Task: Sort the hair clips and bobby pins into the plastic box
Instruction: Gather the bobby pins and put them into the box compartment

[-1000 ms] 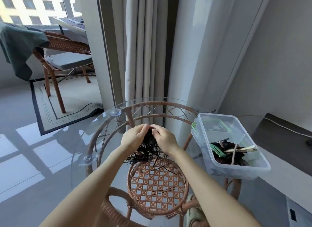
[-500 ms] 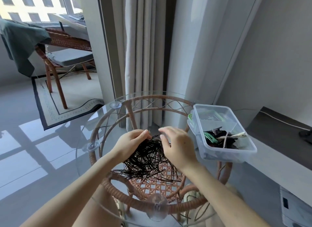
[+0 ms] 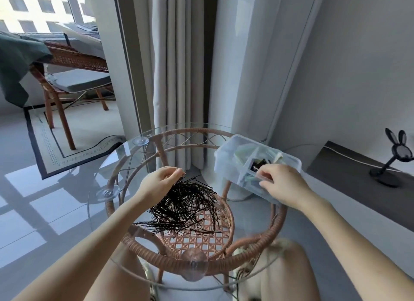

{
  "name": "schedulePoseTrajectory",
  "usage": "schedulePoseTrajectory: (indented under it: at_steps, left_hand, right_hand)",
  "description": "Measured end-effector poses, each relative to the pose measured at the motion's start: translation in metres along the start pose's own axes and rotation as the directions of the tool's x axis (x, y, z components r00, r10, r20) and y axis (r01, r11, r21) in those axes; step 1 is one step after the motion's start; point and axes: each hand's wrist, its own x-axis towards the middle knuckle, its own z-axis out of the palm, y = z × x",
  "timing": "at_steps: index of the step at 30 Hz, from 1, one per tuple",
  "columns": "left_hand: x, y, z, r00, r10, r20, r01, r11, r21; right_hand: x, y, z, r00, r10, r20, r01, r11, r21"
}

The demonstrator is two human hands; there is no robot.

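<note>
Plastic box (image 3: 226, 164) in right hand (image 3: 282, 184)

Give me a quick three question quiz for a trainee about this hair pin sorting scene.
1. True or false: the bobby pins lie in a heap on the glass table.
2. Which hand grips the plastic box? A) left hand B) right hand
3. Fill in: the left hand pinches pins at the heap's ____ edge.

Key: 1 true; 2 B; 3 far.
</note>
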Motion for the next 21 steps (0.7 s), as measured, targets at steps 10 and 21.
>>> schedulePoseTrajectory:
  at_steps: [10,21]
  left_hand:
    - [-0.015,-0.001,-0.004,1.000,0.025,-0.011,-0.024,0.993,0.118]
    - [-0.068,-0.020,-0.032,0.941,-0.162,0.296,-0.070,0.763,0.642]
  right_hand:
    - [-0.027,-0.005,-0.015,0.979,-0.179,-0.096,0.172,0.982,-0.079]
    - [-0.038,-0.090,0.071,0.942,-0.174,0.287,0.198,0.979,-0.057]
